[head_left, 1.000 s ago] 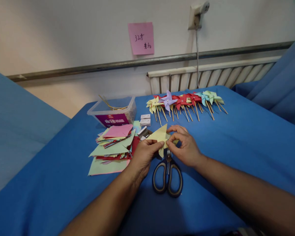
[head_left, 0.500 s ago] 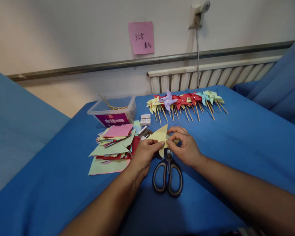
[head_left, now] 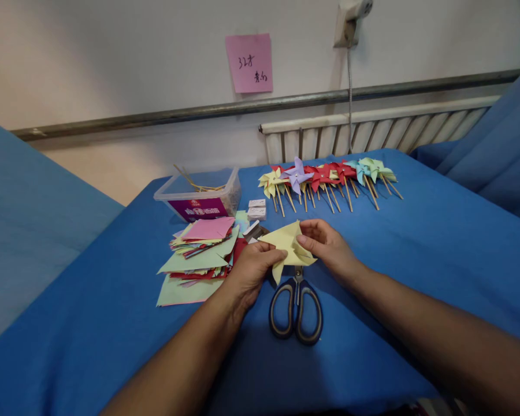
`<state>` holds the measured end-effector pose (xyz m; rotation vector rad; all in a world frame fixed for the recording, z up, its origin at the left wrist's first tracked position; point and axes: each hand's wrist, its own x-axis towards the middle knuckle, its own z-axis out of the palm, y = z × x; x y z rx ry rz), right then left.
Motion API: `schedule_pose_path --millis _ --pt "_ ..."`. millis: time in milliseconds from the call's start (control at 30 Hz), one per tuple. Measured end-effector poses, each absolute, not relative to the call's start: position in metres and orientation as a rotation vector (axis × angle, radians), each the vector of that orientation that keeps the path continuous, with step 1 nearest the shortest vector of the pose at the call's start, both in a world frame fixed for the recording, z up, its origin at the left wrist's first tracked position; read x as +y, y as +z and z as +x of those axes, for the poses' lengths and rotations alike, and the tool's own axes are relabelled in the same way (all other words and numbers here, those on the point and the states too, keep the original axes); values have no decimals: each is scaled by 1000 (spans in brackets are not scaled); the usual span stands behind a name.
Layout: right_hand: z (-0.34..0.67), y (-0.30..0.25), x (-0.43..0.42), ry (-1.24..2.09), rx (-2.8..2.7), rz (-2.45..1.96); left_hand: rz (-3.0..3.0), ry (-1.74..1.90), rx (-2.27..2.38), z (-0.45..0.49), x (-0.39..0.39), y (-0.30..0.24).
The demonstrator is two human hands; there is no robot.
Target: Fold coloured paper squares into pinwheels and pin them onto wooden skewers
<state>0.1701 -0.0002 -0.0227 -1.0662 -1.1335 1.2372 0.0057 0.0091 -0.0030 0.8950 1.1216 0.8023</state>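
Pale wall (head_left: pixel 125 52) ahead of me, a metal rail (head_left: pixel 264 104) crossing it, white radiator (head_left: pixel 381 114) below; blue curtain (head_left: pixel 498 150) to the right, blue-covered tabletop (head_left: pixel 424 242), soft shadows on the left.

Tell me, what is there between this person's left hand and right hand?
Yellow paper with pointed flaps: the head view shows the left hand pinching it and the right hand at its opposite edge, with scissors lying nearer the wearer.

tub (head_left: pixel 201 209) bk L (sticks (head_left: pixel 211 188) in) | paper stack (head_left: pixel 203 252) before tub | pinwheels (head_left: pixel 323 175) bk R | scissors (head_left: pixel 298 287) before sheet (head_left: pixel 287 241)
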Motion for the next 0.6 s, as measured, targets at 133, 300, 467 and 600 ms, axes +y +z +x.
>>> schedule_pose_path --millis 133,300,467,600 --pt "174 -14 -1 1625 -1110 -891 925 698 1122 1 9 5" --pt "175 -14 -4 1670 -1171 -911 1062 561 1144 -4 9 10" --pt "170 -19 -5 1659 -1187 -936 1184 526 1214 -4 10 10" --pt "164 -22 -3 1484 -1019 -1010 1095 735 1203 2 10 4"
